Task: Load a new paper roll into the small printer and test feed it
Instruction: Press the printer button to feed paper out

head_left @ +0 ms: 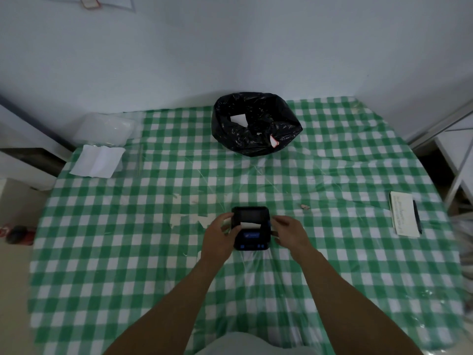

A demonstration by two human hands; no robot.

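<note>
A small black printer (pixel 251 228) with blue buttons sits on the green-and-white checked tablecloth (pixel 153 252), near the middle. A white strip of paper (pixel 249 224) shows across its top, below the dark lid. My left hand (pixel 220 237) grips the printer's left side, fingers curled around its edge. My right hand (pixel 289 233) holds the right side, fingertips touching the casing. Both forearms reach in from the bottom of the view.
A black bin bag (pixel 256 123) with white scraps in it stands at the back of the table. Folded white paper (pixel 98 161) and a clear plastic lid (pixel 105 129) lie at the back left. A notepad with a pen (pixel 405 213) lies at the right edge.
</note>
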